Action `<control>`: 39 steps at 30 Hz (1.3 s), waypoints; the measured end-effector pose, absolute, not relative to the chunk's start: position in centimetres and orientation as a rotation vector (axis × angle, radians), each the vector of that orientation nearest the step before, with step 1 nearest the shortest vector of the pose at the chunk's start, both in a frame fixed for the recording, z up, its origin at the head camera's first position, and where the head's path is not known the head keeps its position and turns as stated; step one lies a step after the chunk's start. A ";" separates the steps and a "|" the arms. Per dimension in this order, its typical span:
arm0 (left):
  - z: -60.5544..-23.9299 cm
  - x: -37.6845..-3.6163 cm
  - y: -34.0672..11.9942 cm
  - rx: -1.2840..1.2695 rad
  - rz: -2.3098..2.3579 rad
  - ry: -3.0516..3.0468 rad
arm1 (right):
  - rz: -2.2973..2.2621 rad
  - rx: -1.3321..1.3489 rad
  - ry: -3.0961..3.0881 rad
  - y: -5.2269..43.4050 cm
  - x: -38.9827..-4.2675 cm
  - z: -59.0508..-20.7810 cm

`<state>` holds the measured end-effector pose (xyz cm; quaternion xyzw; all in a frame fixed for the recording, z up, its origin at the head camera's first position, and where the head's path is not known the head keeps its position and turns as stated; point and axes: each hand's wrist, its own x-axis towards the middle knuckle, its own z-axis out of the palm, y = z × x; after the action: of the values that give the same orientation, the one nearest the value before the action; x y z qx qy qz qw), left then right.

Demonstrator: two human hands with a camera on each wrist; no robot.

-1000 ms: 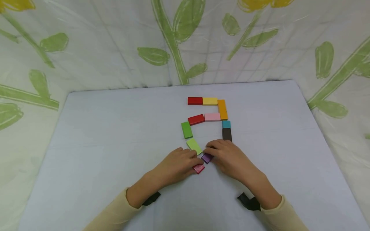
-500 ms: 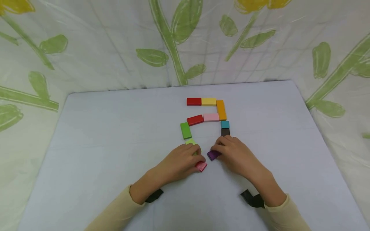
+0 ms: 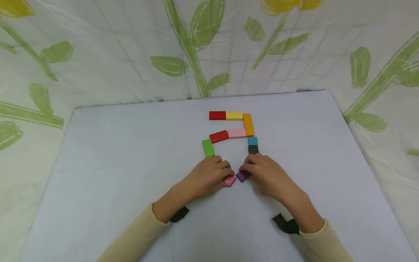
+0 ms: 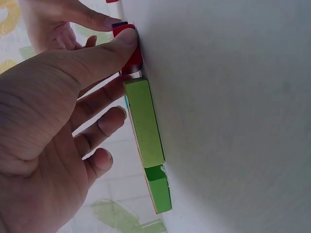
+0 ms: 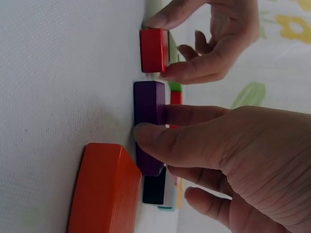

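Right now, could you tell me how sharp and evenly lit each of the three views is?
Head view: even soft light, sharp throughout, faint shadows under the hands, straight edges slightly bowed. Left wrist view: the left hand looms large and soft-focused; the light green block is crisp. Right wrist view: the purple block is sharp; the backdrop is blurred.

The left hand and the right hand lie side by side near the middle of the table. Between their thumbs two blocks sit almost touching: one block at the left thumb, the other block at the right thumb. A further block lies just beside the right thumb, on the near side. Beyond the left fingers a column block runs away from the person, another flat block under those fingers meeting its near end. Beyond the right fingers a short column leads to two rows of blocks farther back.
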<state>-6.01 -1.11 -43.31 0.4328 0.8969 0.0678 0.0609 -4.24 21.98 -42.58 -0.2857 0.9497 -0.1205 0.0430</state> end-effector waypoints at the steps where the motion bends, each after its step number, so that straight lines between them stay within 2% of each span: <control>1: -43.3 -6.1 -1.1 1.313 0.207 2.719 | -0.368 -0.876 2.906 22.0 -4.2 -42.6; 39: -44.1 -6.0 -1.4 1.258 0.405 2.736 | -0.367 -0.896 2.918 21.7 -4.5 -42.8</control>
<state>-6.04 -1.42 -44.07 0.4136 0.8992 0.1332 0.0516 -4.45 21.66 -42.80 -0.2914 0.9486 -0.1192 0.0336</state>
